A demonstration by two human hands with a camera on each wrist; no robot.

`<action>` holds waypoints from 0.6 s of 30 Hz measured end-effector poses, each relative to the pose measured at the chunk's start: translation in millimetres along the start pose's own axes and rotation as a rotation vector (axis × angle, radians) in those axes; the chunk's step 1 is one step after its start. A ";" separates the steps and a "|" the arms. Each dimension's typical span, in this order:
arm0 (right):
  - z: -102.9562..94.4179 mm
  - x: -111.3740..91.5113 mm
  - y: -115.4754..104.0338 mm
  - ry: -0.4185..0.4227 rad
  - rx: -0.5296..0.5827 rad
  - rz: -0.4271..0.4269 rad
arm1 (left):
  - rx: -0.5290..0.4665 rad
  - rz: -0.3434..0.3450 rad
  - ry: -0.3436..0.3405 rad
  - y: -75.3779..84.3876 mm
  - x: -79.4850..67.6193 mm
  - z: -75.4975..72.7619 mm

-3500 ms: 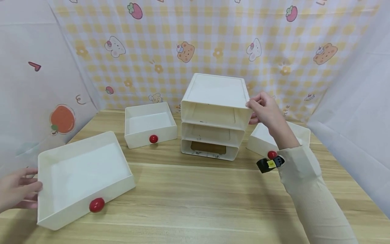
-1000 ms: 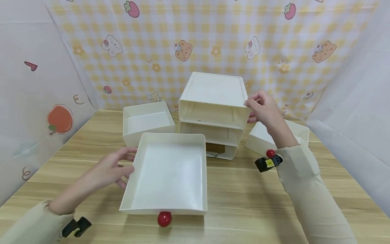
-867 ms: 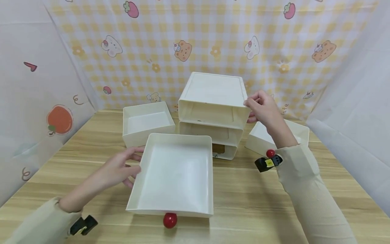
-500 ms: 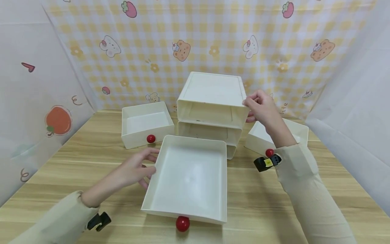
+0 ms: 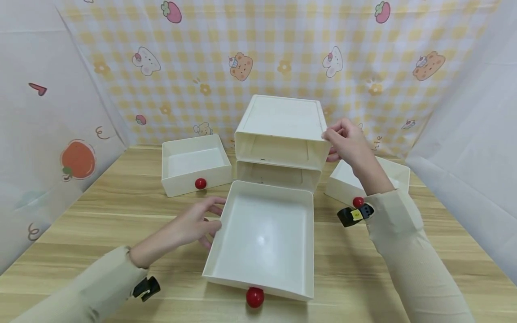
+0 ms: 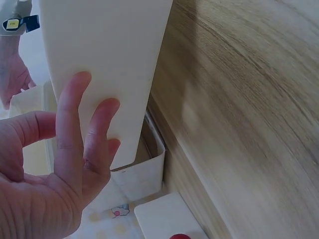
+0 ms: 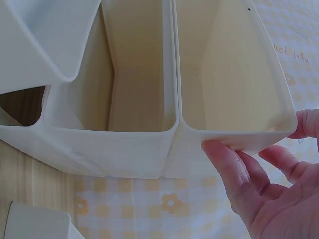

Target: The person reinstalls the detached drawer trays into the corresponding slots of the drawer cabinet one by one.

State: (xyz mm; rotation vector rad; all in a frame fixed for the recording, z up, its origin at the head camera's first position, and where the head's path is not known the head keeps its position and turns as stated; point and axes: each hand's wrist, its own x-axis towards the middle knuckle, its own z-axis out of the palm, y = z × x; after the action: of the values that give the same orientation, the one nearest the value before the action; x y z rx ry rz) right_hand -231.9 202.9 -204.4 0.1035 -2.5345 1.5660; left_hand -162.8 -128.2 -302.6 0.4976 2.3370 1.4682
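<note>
Left hand: fingers clamped on nearest red-knobbed drawer, 9 o'clock side
Right hand: fingers clamped on three-tier cabinet, 3 o'clock edge
Drawer: at cabinet's 6 o'clock

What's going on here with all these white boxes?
A person's left hand holds a tilted white drawer by its side, its far end in front of the lowest compartment of a white cabinet. The right hand grips the cabinet's top right corner. The upper two compartments hold no drawers; two other drawers sit on the wooden table, one either side.
</note>
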 end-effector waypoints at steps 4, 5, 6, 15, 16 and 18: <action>0.2 0.4 0.6 -0.003 0.005 0.000 | -0.005 -0.009 -0.007 -0.8 4.1 3.2; 0.1 0.4 0.9 -0.002 0.005 0.002 | -0.006 -0.011 -0.009 -1.0 5.2 3.8; 0.4 0.6 0.9 -0.002 0.004 0.004 | -0.008 -0.014 -0.010 -1.2 5.6 4.1; 0.9 0.6 0.2 -0.003 0.002 0.008 | -0.020 -0.030 -0.016 -4.0 9.8 5.7; 0.7 0.6 0.3 -0.003 0.004 0.008 | -0.020 -0.031 -0.017 -4.3 10.4 5.8; 0.4 0.6 0.3 -0.004 0.006 0.007 | -0.023 -0.033 -0.020 -4.9 11.4 6.1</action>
State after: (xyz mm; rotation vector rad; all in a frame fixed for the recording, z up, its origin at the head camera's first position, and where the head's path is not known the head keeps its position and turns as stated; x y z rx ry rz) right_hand -232.5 202.7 -204.7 0.0978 -2.5360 1.5775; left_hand -170.7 -120.0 -310.7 0.4628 2.3001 1.4665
